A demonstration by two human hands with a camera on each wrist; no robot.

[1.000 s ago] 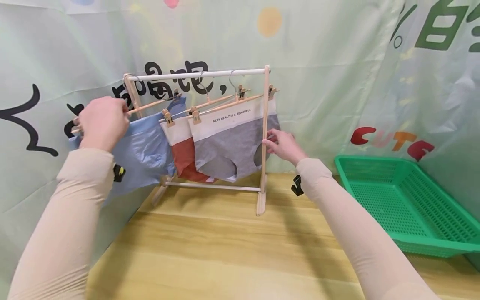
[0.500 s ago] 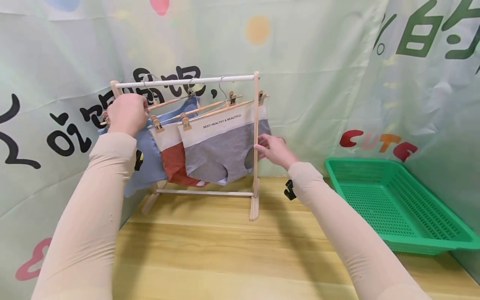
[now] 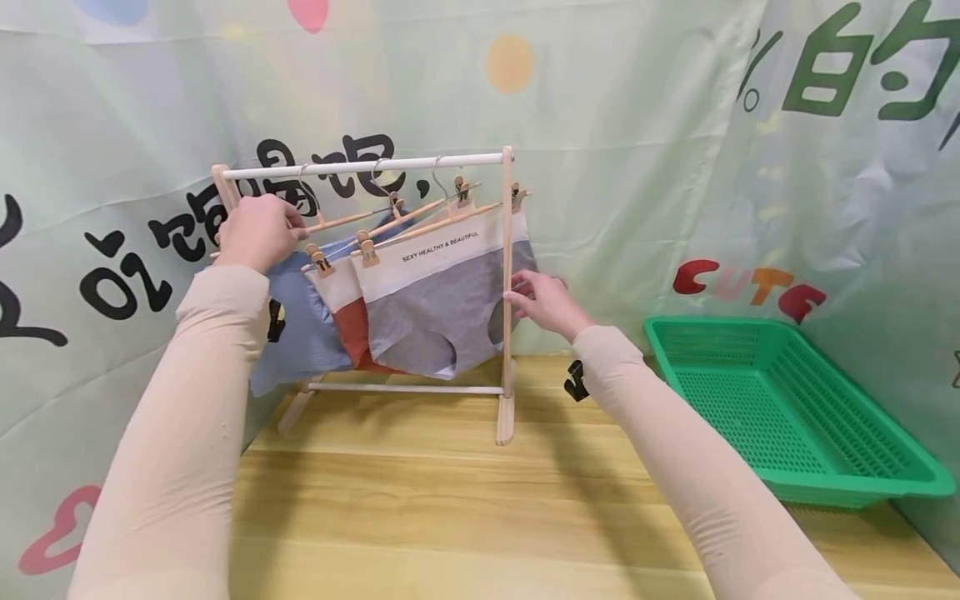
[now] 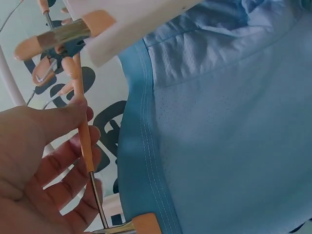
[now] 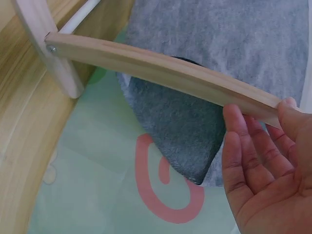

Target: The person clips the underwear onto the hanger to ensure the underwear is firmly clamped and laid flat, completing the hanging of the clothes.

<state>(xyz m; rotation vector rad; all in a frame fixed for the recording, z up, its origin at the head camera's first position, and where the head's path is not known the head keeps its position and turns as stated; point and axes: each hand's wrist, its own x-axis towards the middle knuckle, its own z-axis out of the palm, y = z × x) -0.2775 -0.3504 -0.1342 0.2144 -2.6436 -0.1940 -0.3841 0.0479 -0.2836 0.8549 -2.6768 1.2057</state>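
Note:
A wooden garment rack [image 3: 405, 161] holds several pieces of underwear clipped to hangers. My left hand [image 3: 258, 232] pinches the wooden bar of a clip hanger [image 3: 341, 222] between thumb and fingers. Light blue underpants [image 3: 296, 321] hang from it, and its hook is over the rail. To the right hang red briefs [image 3: 351, 333] with a white waistband, partly hidden behind grey briefs [image 3: 420, 321] with a lettered white waistband. My right hand [image 3: 551, 302] holds the rack's right post [image 3: 507, 275], thumb on one side and fingers on the other, as the right wrist view shows.
A green perforated plastic basket [image 3: 750, 400] stands at the right on the wood-grain table [image 3: 450, 517]. A printed fabric backdrop [image 3: 600, 125] surrounds the table behind and at the sides. The rack's feet [image 3: 506, 417] rest on the table.
My left hand has moved right with the hanger and blue underpants, its hook sliding along the rail towards the red briefs. My right hand stays on the post. The head view has shifted slightly.

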